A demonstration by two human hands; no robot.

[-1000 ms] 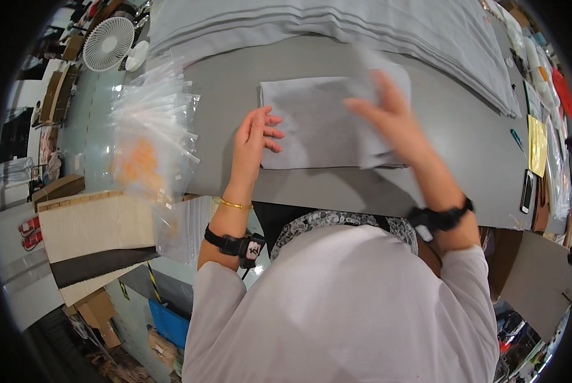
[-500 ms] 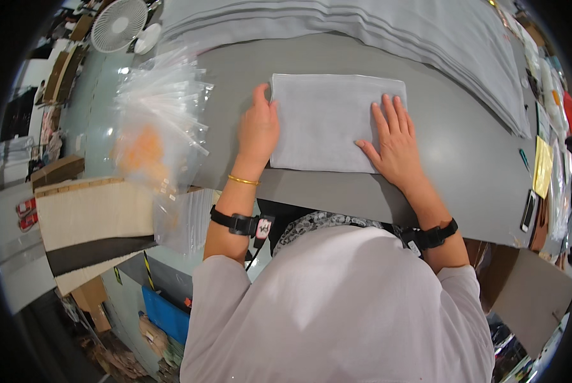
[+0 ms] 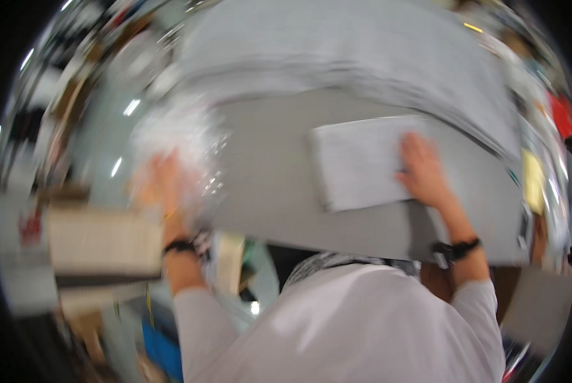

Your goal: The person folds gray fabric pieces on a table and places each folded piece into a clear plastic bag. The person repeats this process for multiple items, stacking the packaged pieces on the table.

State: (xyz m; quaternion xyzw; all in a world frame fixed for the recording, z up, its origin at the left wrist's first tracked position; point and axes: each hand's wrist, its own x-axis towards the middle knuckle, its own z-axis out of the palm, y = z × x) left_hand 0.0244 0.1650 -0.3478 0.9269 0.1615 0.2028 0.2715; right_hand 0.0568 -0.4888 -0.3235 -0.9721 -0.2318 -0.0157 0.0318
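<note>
Blurred heap of clear plastic bags (image 3: 180,143) at table's left edge.

Single head-worn fisheye view, looking steeply down, close over grey table (image 3: 267,191), motion-blurred

Surroundings, grey worktable (image 3: 267,191)

Wide stack of grey cloth sheets (image 3: 337,57) along the far edge; brown cardboard box (image 3: 101,239) at left; yellow item (image 3: 533,182) at right, blurred.
</note>
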